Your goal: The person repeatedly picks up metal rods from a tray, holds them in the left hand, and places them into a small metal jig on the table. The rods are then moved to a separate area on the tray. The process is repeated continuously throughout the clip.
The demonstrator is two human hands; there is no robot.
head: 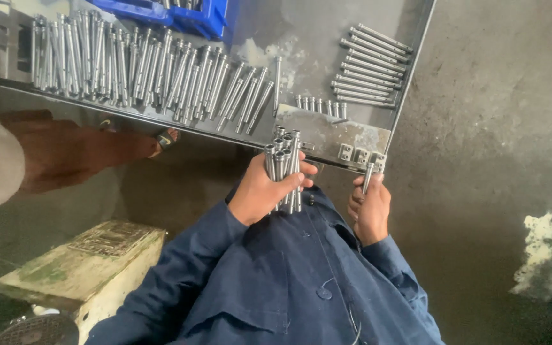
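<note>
Several steel rods (284,167) — stiff, slick, likely heavy — sit clenched mid-length in the left hand (264,191); the right hand (370,211) pinches one rod (367,177) low — best gripped mid-shaft.

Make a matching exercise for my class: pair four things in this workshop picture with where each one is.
Things:
1. bundle of metal rods
2. single rod
3. blue bin
4. small square blocks

Places:
A. far edge of the table
B. near table edge, by the right hand
C. gripped in the left hand
D. held in the right hand

Pairs: 1-C, 2-D, 3-A, 4-B
</note>
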